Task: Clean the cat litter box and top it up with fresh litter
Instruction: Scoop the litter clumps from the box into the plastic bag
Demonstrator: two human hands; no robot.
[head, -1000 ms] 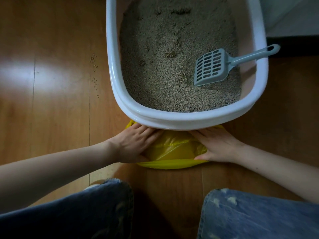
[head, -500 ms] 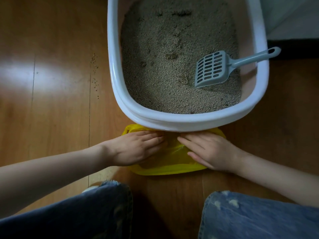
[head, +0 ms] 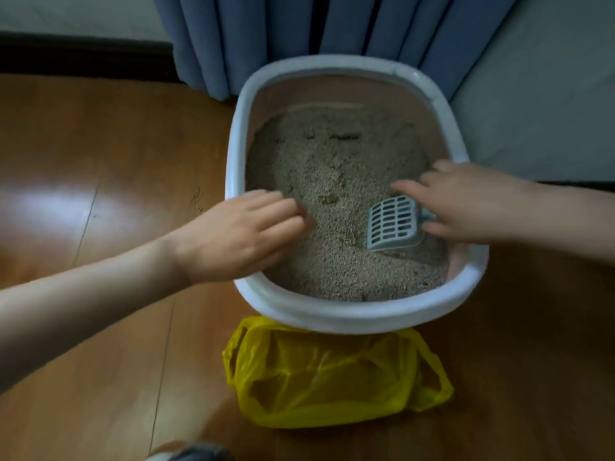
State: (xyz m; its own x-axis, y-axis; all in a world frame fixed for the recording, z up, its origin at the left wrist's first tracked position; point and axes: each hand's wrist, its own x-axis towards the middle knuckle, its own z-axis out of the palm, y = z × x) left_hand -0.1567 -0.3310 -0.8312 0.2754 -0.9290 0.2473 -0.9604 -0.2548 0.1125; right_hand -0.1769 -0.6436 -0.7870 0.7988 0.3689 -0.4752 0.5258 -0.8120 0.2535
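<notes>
A white-rimmed litter box [head: 349, 316] stands on the wooden floor, filled with grey-brown litter [head: 332, 181] that has a few darker clumps. A grey slotted scoop [head: 392, 222] lies on the litter at the right. My right hand [head: 466, 201] hovers over the scoop's handle and hides it, fingers stretched out and blurred. My left hand [head: 239, 237] is above the box's left rim with loosely bent fingers and holds nothing. An open yellow plastic bag [head: 332, 377] lies on the floor right in front of the box.
Blue curtains [head: 332, 24] hang just behind the box, and a pale wall [head: 549, 94] is to its right. A few spilled litter grains [head: 197, 197] lie on the floor left of the box. Bare wooden floor spreads to the left.
Both hands have left the yellow bag and moved up over the litter box, the right one over the scoop handle. The view has lifted, and the bag now lies spread open.
</notes>
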